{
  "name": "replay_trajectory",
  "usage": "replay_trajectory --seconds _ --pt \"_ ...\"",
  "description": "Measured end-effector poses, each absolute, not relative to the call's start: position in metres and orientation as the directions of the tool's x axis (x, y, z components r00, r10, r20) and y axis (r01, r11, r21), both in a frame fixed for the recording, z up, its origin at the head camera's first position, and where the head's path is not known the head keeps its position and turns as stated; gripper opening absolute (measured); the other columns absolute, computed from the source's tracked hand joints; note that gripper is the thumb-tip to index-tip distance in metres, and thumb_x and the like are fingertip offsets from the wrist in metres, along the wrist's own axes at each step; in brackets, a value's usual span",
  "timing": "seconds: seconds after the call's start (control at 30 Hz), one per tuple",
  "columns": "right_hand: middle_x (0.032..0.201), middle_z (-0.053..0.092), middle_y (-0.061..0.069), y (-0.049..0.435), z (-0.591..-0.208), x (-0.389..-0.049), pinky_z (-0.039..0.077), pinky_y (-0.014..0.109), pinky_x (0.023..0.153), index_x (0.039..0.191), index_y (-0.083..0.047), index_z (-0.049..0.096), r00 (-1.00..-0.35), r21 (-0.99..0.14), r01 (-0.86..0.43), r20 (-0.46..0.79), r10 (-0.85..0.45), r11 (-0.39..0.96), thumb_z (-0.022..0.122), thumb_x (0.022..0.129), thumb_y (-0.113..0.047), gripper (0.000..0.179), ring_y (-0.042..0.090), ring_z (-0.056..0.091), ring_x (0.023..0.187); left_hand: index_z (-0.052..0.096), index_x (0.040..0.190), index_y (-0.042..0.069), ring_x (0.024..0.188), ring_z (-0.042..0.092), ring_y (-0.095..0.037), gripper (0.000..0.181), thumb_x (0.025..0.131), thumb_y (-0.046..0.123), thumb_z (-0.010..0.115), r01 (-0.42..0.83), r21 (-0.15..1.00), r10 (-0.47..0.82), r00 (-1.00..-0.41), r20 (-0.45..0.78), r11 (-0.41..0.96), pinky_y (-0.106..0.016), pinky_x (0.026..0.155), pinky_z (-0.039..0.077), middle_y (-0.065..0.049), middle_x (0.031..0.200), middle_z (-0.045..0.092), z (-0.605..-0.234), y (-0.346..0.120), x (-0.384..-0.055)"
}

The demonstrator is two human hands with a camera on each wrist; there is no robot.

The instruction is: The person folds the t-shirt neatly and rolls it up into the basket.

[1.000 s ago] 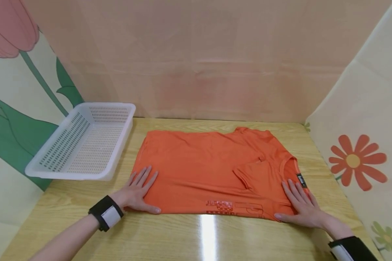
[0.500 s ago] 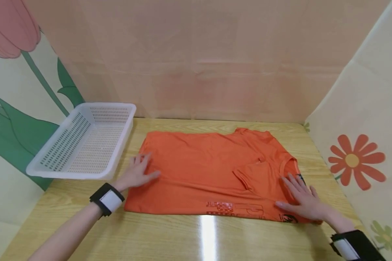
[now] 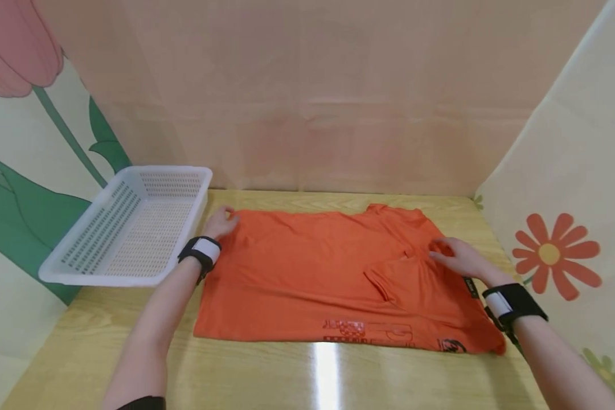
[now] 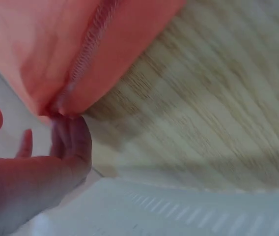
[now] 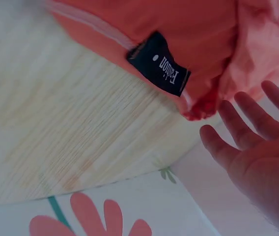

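An orange T-shirt lies spread on the table, its hem toward the left and its neck toward the right. One short sleeve is folded over the body near the collar. My left hand is at the far left corner of the hem. In the left wrist view, bent fingers touch that corner from beside it, with the other digits apart. My right hand is over the collar, fingers loosely bent. In the right wrist view, these fingers are spread close to the neckline, near a black label.
A white perforated plastic basket stands on the table at the left, close beside my left forearm. The wooden table meets a plain beige backdrop behind and a flower-printed sheet on the right.
My left hand has lifted off the near hem and gone to its far corner. My right hand has left the near shoulder and moved back to the collar. The shirt lies nearly as before.
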State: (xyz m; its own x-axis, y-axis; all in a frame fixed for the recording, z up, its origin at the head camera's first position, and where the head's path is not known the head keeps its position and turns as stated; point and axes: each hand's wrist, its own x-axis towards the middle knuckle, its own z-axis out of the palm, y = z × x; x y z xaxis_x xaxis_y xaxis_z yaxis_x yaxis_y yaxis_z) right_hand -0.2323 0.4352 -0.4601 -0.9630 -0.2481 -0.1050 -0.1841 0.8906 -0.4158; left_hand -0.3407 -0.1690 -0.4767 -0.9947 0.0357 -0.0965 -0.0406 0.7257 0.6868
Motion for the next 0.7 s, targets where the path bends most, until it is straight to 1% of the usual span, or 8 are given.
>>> replay_trajectory --seconds 0.13,0.2,0.23,0.3,0.37,0.47,0.6,0.7 --pt "0.133 0.058 0.044 0.441 -0.469 -0.255 0.045 0.072 0.104 0.138 0.018 0.052 -0.974 -0.387 -0.146 -0.105 -0.201 0.910 0.060 0.105 -0.022 0.052 0.058 0.056 0.120 0.064 0.131 0.006 0.116 0.065 -0.035 0.052 0.096 0.045 0.067 -0.063 0.723 0.000 -0.996 -0.087 0.688 -0.041 0.101 0.052 -0.019 0.134 0.068 -0.550 -0.199 -0.411" --pt "0.131 0.058 0.044 0.441 -0.472 -0.264 0.044 0.072 0.105 0.137 0.019 0.053 -0.979 -0.369 -0.132 -0.094 -0.179 0.920 0.059 0.105 -0.022 0.052 0.058 0.056 0.119 0.071 0.122 0.010 0.102 0.067 -0.031 0.052 0.091 0.051 0.072 -0.060 0.727 -0.043 -0.998 -0.042 0.684 -0.036 0.087 0.054 -0.017 0.122 0.073 -0.595 -0.216 -0.449" --pt "0.131 0.058 0.044 0.441 -0.473 -0.268 0.044 0.072 0.105 0.136 0.019 0.053 -0.981 -0.357 -0.126 -0.091 -0.169 0.925 0.059 0.105 -0.022 0.052 0.058 0.056 0.118 0.072 0.122 0.010 0.102 0.067 -0.031 0.049 0.090 0.048 0.073 -0.102 0.724 -0.077 -0.995 -0.068 0.682 -0.038 0.087 0.054 -0.017 0.123 0.073 -0.607 -0.220 -0.462" --pt "0.133 0.058 0.044 0.440 -0.474 -0.275 0.043 0.072 0.107 0.136 0.017 0.054 -0.984 -0.340 -0.128 -0.076 -0.163 0.932 0.060 0.105 -0.022 0.051 0.060 0.055 0.121 0.076 0.115 0.011 0.092 0.066 -0.027 0.043 0.088 0.044 0.076 -0.094 0.754 -0.107 -0.994 -0.032 0.650 -0.034 0.078 0.054 -0.016 0.113 0.075 -0.634 -0.231 -0.485" --pt "0.132 0.058 0.043 0.438 -0.475 -0.280 0.042 0.071 0.108 0.134 0.016 0.056 -0.983 -0.328 -0.148 -0.056 -0.176 0.933 0.061 0.104 -0.022 0.049 0.060 0.054 0.121 0.080 0.102 0.016 0.078 0.060 -0.020 0.030 0.085 0.041 0.080 -0.050 0.788 -0.128 -0.991 0.036 0.614 -0.028 0.066 0.047 -0.012 0.098 0.076 -0.648 -0.236 -0.495" --pt "0.127 0.061 0.042 0.435 -0.478 -0.285 0.045 0.070 0.104 0.131 0.015 0.058 -0.977 -0.314 -0.196 -0.023 -0.214 0.929 0.066 0.101 -0.020 0.047 0.059 0.058 0.116 0.083 0.097 0.013 0.078 0.062 -0.020 0.017 0.087 0.023 0.073 -0.023 0.811 -0.149 -0.986 0.079 0.585 -0.027 0.068 0.048 -0.013 0.096 0.078 -0.618 -0.227 -0.473" --pt "0.115 0.064 0.040 0.434 -0.480 -0.289 0.049 0.067 0.096 0.128 0.017 0.057 -0.973 -0.317 -0.208 -0.031 -0.229 0.925 0.070 0.098 -0.017 0.048 0.054 0.061 0.103 0.080 0.106 -0.002 0.100 0.067 -0.039 0.031 0.089 0.008 0.056 -0.063 0.807 -0.179 -0.982 0.053 0.588 -0.039 0.082 0.052 -0.028 0.113 0.075 -0.533 -0.194 -0.407" --pt "0.111 0.065 0.039 0.433 -0.480 -0.292 0.050 0.065 0.094 0.126 0.018 0.057 -0.973 -0.320 -0.197 -0.048 -0.224 0.927 0.071 0.097 -0.016 0.047 0.052 0.061 0.099 0.074 0.115 -0.010 0.109 0.065 -0.045 0.038 0.089 0.003 0.049 -0.090 0.782 -0.175 -0.984 0.024 0.616 -0.035 0.083 0.050 -0.033 0.121 0.071 -0.487 -0.174 -0.368"
